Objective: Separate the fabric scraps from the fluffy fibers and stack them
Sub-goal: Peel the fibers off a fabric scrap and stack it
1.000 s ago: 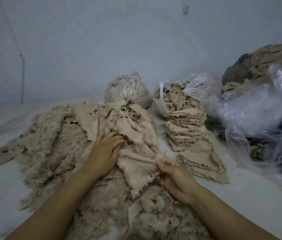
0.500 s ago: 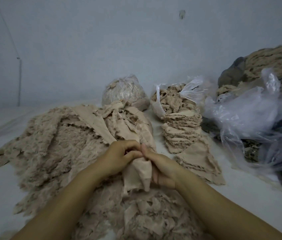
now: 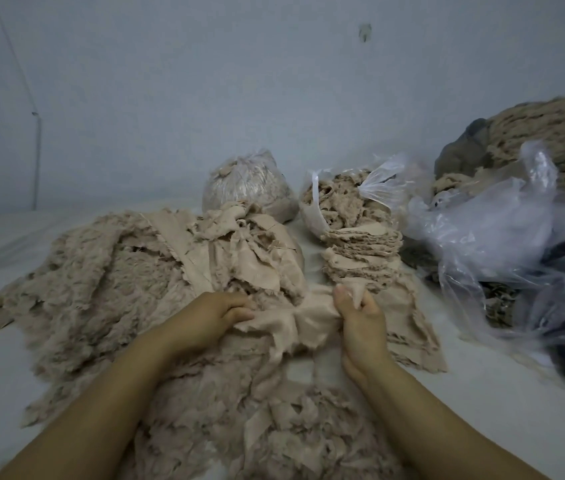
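— What's each hand doing?
— Left hand [image 3: 211, 315] and right hand [image 3: 360, 320] have fingers clamped on one fabric scrap [image 3: 295, 320], stretched over the fluffy fibers [image 3: 101, 289], beside the stack [image 3: 360, 258].

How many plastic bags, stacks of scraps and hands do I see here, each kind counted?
Filled plastic bags: 2
Crumpled loose plastic bag: 1
Stack of scraps: 1
Hands: 2, left hand, right hand
Total: 6

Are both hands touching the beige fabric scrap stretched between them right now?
Touching. The head view shows the left hand pinching one end of the fabric scrap and the right hand gripping the other.
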{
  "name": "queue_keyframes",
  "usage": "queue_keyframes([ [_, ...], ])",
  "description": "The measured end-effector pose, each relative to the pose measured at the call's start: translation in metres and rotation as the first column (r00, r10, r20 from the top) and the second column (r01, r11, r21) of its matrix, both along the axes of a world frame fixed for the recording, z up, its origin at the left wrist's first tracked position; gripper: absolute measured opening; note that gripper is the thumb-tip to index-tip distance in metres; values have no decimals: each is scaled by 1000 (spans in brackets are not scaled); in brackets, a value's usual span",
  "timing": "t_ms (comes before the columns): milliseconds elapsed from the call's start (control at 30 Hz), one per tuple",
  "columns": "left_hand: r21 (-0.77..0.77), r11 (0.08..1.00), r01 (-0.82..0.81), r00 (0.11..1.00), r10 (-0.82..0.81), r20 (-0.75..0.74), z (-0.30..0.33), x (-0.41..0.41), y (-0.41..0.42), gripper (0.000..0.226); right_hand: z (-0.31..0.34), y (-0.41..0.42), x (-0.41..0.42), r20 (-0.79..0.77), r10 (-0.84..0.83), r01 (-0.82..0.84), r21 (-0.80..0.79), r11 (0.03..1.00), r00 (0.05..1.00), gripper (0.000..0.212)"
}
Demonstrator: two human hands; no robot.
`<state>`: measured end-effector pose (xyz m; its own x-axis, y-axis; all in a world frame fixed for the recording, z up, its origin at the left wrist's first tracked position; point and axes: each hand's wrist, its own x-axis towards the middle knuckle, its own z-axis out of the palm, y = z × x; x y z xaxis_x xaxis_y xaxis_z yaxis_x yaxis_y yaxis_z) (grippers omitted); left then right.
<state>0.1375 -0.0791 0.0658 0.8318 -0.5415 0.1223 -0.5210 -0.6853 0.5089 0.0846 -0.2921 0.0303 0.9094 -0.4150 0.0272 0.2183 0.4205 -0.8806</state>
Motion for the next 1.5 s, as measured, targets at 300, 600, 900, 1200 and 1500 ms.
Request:
queue_keyframes([
  [300,-348,934,-74,955,-34,-296,-7,-21,-48,38,-2,1,-4,88,359,-368,315,875,929,35],
  [600,-712,657,-246,884,-149,-442,-17,-18,-65,12,0,-32,-6,-169,556,-539,138,831,814,55],
  [900,-673,625,-396,910,170,-377,-17,-15,-59,28,0,-27,1,-86,33,-41,-98,994,996,12],
  [1200,-649,533,-543,822,180,-540,-15,-4,-52,24,-3,-109,19,-194,-411,1,-904,428,891,31],
  [1500,-764,60,-642,764,-24,-644,0,2,-64,24,-1,-45,11,-169,63,-164,-694,701,984,24],
])
